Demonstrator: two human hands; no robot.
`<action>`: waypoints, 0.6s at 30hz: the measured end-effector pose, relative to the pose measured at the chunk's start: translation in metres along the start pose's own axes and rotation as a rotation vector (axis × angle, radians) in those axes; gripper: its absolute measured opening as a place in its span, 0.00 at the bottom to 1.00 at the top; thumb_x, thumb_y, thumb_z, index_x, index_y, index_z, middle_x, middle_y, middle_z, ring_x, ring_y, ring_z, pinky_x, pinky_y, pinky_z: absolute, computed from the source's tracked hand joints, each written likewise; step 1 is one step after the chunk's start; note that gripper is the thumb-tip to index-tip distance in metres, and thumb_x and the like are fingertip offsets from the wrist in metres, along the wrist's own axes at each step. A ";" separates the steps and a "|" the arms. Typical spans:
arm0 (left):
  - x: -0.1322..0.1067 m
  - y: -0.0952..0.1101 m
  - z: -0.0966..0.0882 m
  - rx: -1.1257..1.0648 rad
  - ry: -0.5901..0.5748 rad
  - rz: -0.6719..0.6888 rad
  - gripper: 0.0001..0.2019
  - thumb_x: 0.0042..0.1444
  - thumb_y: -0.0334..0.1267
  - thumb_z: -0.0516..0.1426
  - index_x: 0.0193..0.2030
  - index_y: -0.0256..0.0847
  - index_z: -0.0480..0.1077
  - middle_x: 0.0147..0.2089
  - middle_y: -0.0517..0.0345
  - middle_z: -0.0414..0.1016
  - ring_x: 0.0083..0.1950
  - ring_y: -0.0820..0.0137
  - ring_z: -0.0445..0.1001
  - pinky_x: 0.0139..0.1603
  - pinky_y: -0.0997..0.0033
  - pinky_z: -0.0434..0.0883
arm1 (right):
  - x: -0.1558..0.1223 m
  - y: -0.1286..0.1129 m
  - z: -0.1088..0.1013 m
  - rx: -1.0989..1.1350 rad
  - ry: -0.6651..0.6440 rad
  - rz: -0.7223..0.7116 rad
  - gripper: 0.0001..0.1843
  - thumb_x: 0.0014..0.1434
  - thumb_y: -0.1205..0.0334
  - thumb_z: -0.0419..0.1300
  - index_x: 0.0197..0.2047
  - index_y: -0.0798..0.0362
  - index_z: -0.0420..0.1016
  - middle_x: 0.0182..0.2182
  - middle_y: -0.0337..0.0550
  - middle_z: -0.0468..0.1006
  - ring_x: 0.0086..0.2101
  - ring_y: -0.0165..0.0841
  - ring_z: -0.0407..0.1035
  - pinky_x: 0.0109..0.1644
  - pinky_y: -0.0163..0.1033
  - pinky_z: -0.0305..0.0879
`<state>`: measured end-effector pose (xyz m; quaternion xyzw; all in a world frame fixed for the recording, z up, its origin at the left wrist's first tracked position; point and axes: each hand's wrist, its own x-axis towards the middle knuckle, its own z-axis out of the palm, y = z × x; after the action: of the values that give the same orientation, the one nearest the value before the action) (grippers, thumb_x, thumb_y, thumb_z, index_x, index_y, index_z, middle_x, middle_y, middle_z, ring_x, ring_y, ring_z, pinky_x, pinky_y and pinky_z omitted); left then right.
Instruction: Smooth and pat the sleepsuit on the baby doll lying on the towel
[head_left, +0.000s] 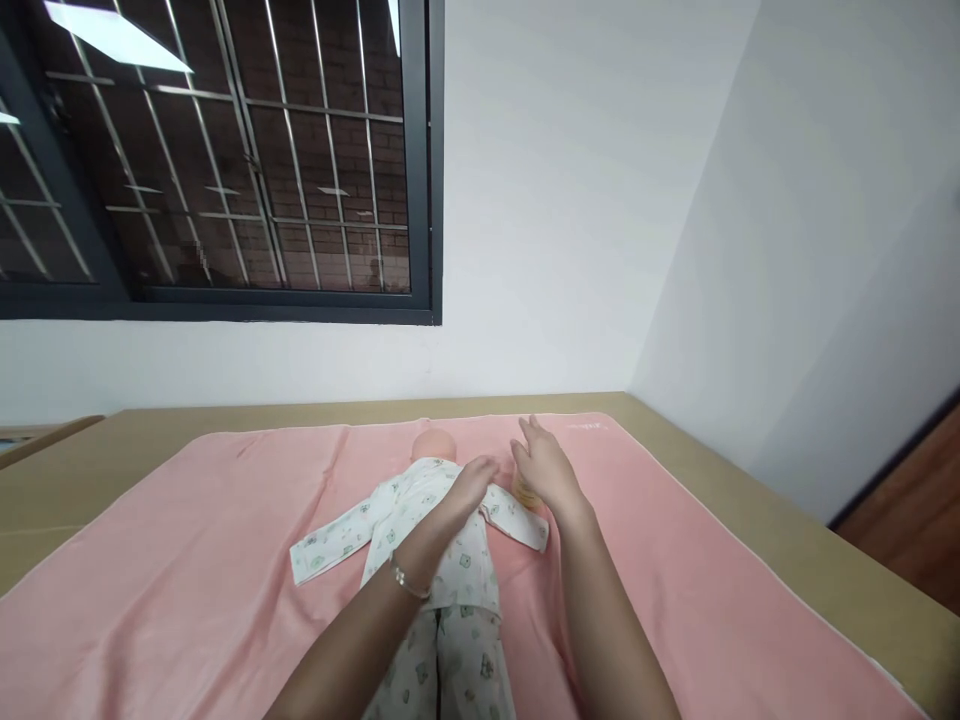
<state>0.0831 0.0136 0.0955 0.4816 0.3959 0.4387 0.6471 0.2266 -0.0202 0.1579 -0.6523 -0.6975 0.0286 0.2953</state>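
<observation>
A baby doll [433, 446] lies on its back on a pink towel [187, 580], head toward the wall, dressed in a white printed top [405, 515] and matching trousers [450, 670]. My left hand [474, 482] rests on the doll's chest near its shoulder, fingers curled down onto the fabric; a thin bracelet [409, 580] circles that wrist. My right hand [544, 465] is over the doll's arm on the right, fingers stretched out and together. Beneath it a bit of the doll's bare arm [525, 493] shows past the sleeve. The other sleeve lies spread flat to the left.
The towel covers a tan surface [787, 520] set against white walls. A dark barred window [225, 160] fills the upper left. Wooden floor [907, 520] shows at the right edge.
</observation>
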 end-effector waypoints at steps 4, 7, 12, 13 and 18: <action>0.039 0.013 0.029 -0.225 -0.078 -0.150 0.24 0.65 0.49 0.40 0.53 0.33 0.66 0.49 0.38 0.75 0.49 0.60 0.77 0.51 0.57 0.73 | 0.012 0.019 0.010 -0.120 0.041 0.103 0.31 0.64 0.67 0.44 0.69 0.68 0.53 0.68 0.61 0.52 0.67 0.44 0.47 0.67 0.47 0.46; 0.058 0.020 0.034 -0.364 -0.099 -0.233 0.27 0.65 0.49 0.36 0.57 0.30 0.62 0.50 0.33 0.73 0.47 0.59 0.77 0.46 0.57 0.75 | 0.016 0.022 0.024 -0.239 0.014 0.078 0.31 0.60 0.73 0.44 0.67 0.69 0.56 0.66 0.62 0.56 0.67 0.44 0.47 0.68 0.48 0.44; 0.060 0.018 0.030 -0.512 -0.109 -0.348 0.27 0.65 0.46 0.40 0.61 0.25 0.58 0.53 0.28 0.70 0.48 0.54 0.76 0.45 0.55 0.74 | 0.018 0.018 0.043 -0.327 0.057 0.077 0.29 0.59 0.74 0.46 0.63 0.70 0.61 0.62 0.63 0.63 0.65 0.45 0.51 0.68 0.48 0.41; 0.057 0.017 0.028 -0.535 -0.108 -0.364 0.27 0.65 0.45 0.40 0.61 0.25 0.57 0.54 0.27 0.70 0.49 0.54 0.76 0.45 0.55 0.74 | 0.019 0.016 0.046 -0.352 0.077 0.084 0.28 0.59 0.73 0.47 0.63 0.70 0.62 0.62 0.64 0.64 0.64 0.46 0.52 0.67 0.48 0.41; 0.031 0.025 0.012 -0.625 -0.072 -0.413 0.29 0.65 0.45 0.41 0.65 0.25 0.54 0.59 0.26 0.65 0.53 0.55 0.75 0.44 0.59 0.73 | 0.021 0.010 0.046 -0.427 0.078 0.094 0.25 0.57 0.72 0.51 0.58 0.68 0.66 0.58 0.65 0.68 0.62 0.46 0.55 0.66 0.46 0.42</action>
<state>0.0989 0.0433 0.1195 0.1859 0.3086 0.3813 0.8513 0.2152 0.0166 0.1239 -0.7325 -0.6445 -0.1311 0.1756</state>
